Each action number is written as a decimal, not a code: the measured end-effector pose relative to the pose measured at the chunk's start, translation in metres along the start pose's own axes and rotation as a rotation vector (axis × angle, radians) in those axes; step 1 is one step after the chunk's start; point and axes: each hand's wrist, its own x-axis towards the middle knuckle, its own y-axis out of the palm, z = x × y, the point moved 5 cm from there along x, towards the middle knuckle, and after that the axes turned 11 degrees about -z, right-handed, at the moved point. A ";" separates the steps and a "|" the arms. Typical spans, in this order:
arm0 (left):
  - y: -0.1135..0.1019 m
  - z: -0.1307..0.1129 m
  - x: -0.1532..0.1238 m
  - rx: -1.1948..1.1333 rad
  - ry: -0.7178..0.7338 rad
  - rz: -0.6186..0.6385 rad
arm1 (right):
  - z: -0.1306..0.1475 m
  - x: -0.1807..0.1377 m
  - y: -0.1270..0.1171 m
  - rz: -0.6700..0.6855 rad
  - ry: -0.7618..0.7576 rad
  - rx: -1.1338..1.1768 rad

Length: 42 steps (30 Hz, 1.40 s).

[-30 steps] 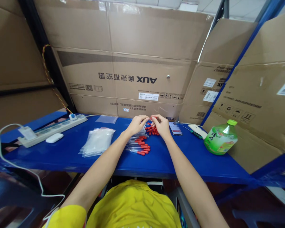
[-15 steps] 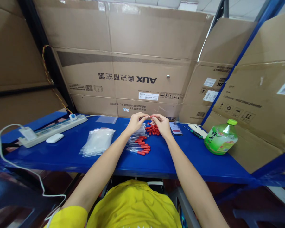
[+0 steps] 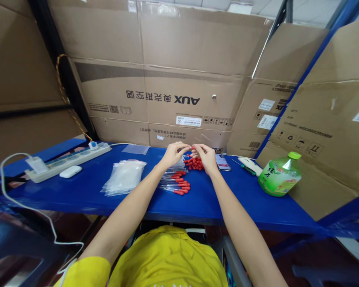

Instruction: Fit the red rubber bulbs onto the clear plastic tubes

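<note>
Cardboard boxes (image 3: 167,79) fill the upper frame behind the blue worktop (image 3: 86,191). At frame centre, the left hand (image 3: 174,153) and right hand (image 3: 207,157) meet, both pinching a small red-capped tube (image 3: 191,148) above a row of like tubes (image 3: 179,184) and loose red caps (image 3: 196,163). The tube looks light, thin, probably brittle and slippery; best held near its cap.

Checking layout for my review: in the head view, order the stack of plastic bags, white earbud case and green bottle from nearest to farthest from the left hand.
From the left hand:
1. Stack of plastic bags, just to its left.
2. Green bottle, far right.
3. White earbud case, far left; only slightly farther than the bottle.
</note>
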 end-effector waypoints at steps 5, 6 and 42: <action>-0.003 0.007 0.001 -0.090 -0.130 -0.088 | 0.001 0.002 -0.003 -0.042 -0.019 0.026; -0.003 0.012 0.001 -0.144 -0.188 -0.112 | 0.001 0.002 -0.004 -0.050 -0.025 0.029; 0.003 0.032 -0.001 -0.499 -0.543 -0.244 | 0.006 0.001 -0.002 -0.056 -0.074 0.020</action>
